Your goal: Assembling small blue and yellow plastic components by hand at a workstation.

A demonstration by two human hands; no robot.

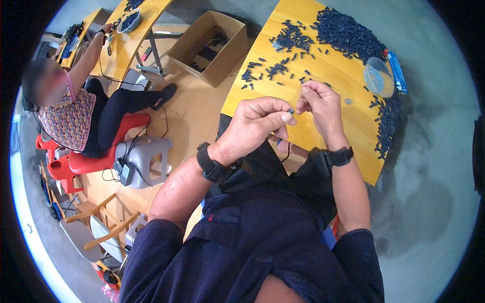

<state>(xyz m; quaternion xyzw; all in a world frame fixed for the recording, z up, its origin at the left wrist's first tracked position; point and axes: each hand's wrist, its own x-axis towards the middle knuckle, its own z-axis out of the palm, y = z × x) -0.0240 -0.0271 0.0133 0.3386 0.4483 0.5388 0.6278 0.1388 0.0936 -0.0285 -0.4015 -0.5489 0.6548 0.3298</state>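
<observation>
My left hand [252, 123] is closed, pinching a small dark cylindrical piece [291, 111] between thumb and forefinger, in front of the yellow table [283, 96]. Close by on its right, my right hand [323, 107] has thumb and fingertips drawn together; whatever they hold is too small to make out. Just beyond the hands, loose short black cylindrical parts [277, 69] lie scattered on the tabletop. A few tiny pale bits [348, 101] rest right of my right hand.
A large heap of black parts [348, 35] covers the table's far right. Beside it are a clear tub of small bluish pieces [375, 78] and a blue box [397, 72]. A cardboard box [207, 48] stands left. Another person [68, 116] sits at a second table [113, 50].
</observation>
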